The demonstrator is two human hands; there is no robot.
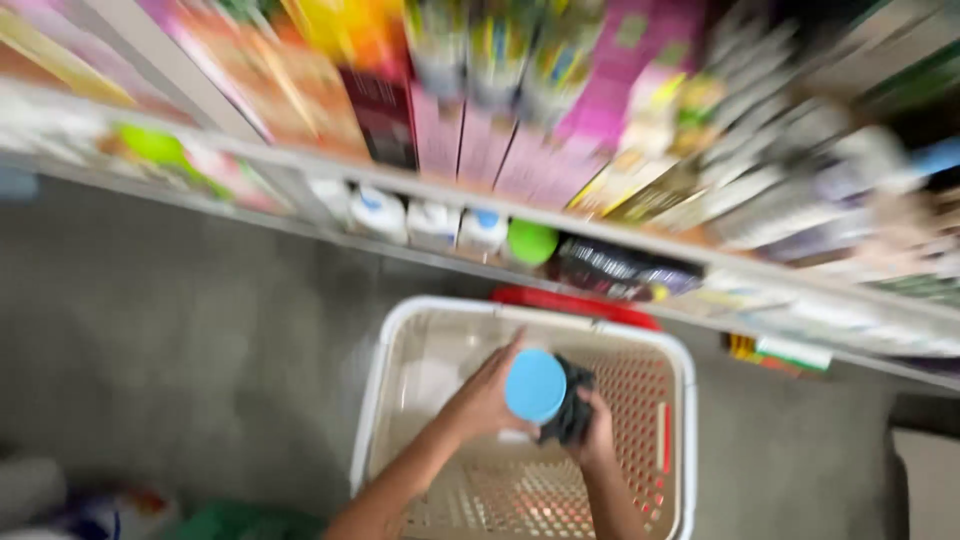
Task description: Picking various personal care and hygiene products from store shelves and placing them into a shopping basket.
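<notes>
- My left hand [487,398] is curled round a container w/ a round light-blue lid [535,385]; fingers wrap its side, thumb up along the lid's edge.
- My right hand [594,432] is closed on a dark cloth [571,405], bunched up and pressed against the right side of the container.
- Both hands + the container sit right above the basket [390,350], roughly over its middle, not resting on the bottom as far as I can tell.
- Basket: cream/beige plastic w/ a lattice wall and floor, white rim, red slot on its right wall. Something pale lies inside near its back-left corner, too blurry to ID.
- Just behind the basket's far rim: a red flat thing [575,303], partly hidden.
- Behind and above the basket: a shelf unit [300,160]. Lower shelf has white bottles w/ blue caps [433,222] and a green round lid [532,241] beside them.
- Upper shelf, further above the basket: pink and orange boxes [470,140], all motion-blurred.
- Left of the basket: grey floor [180,330].
- Whole view is smeared, so fine detail on the container's body can't be made out.
</notes>
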